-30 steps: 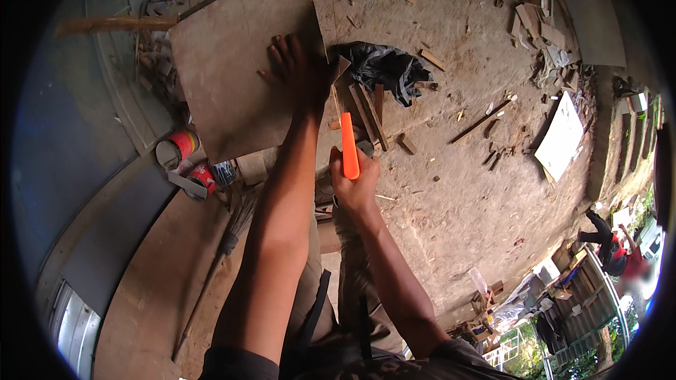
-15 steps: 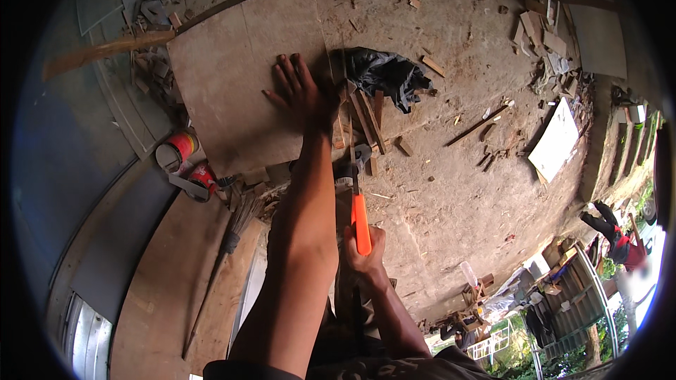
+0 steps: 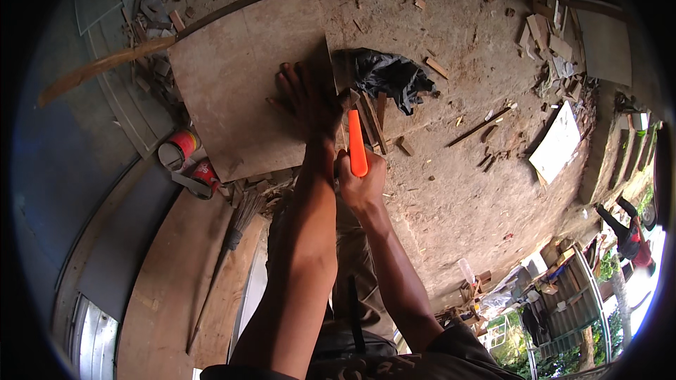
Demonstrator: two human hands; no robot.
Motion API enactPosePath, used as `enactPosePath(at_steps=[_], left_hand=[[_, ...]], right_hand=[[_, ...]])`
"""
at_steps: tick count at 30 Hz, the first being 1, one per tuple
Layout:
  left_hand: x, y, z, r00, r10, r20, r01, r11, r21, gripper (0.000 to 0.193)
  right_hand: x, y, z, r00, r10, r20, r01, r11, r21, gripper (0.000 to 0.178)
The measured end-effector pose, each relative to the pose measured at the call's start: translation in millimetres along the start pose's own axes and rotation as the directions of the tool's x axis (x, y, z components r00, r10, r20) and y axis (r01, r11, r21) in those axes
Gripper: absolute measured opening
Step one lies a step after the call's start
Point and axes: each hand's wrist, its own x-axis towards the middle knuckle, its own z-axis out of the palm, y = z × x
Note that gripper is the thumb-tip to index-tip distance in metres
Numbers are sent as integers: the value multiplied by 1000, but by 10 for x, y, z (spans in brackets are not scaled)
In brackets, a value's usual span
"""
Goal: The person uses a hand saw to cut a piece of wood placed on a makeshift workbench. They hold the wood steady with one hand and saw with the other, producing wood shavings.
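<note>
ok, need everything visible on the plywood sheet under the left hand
The plywood sheet is a thin, flat, brown, wood-like panel, roughly four-sided, its edges looking bowed in this fisheye view. Its face looks smooth, with faint mottling and a shadow around the left hand, which rests on it near the right edge, fingers spread. The left forearm hides its near right corner. The orange handle in the right hand is just off that edge; whether a blade touches the sheet is unclear. Its support is hidden.

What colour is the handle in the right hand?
Bright orange handle; clearest in the head view.
</note>
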Motion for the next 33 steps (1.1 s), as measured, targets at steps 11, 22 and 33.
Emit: enactPosePath(at_steps=[11, 22, 33], left_hand=[[-26, -19, -28, 998, 16, -67, -17, 1000, -19, 79], [-37, -30, 23, 999, 17, -39, -14, 998, 68, 111], [-39, -104, 99, 997, 24, -75, -16, 994, 104, 114]], right_hand=[[-1882, 436, -305, 998, -34, 57, 35, 999, -20, 9], [68, 23, -60, 1000, 27, 11, -28, 998, 62, 21], [-1724, 519, -198, 1000, -10, -5, 10, 995, 103, 10]])
